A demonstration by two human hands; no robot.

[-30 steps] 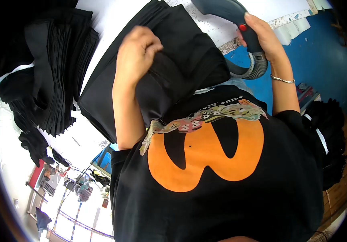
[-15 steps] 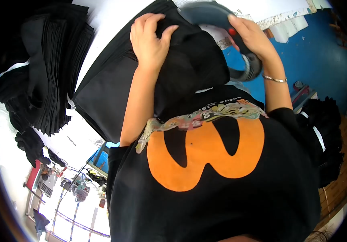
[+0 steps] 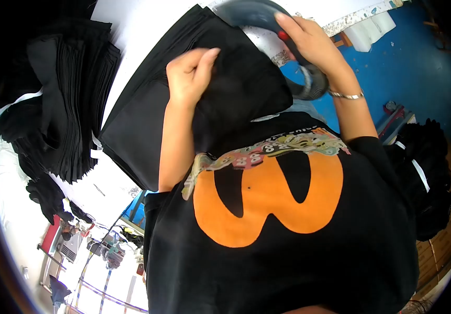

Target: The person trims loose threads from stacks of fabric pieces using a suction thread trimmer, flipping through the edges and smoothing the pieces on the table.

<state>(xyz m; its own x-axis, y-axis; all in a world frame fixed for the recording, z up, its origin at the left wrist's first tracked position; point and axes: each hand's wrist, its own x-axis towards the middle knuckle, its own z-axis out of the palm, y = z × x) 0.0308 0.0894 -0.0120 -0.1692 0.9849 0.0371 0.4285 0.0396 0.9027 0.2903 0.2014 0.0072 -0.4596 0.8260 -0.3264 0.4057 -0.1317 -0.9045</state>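
Showing curled fingers, the left hand is over the left part of the black cloth stack, its thumb drawn up beside the forefinger; blur hides whether any cloth is pinched. The fingers of the right hand are wrapped around a dark curved tool, the thumb near its red button.

From the left fingers, most of the cloth spreads rightward and toward the person, while its layered left edges slant from the near left to the far end. The left hand is the nearer to it. The tool's long axis arches leftward from the right hand to the stack's far right corner; contact there cannot be told. A ribbed hose bends back below that grip.

Beneath is the white counter, with more black cloth pieces toward its left edge. Beyond its speckled right edge lies blue floor.
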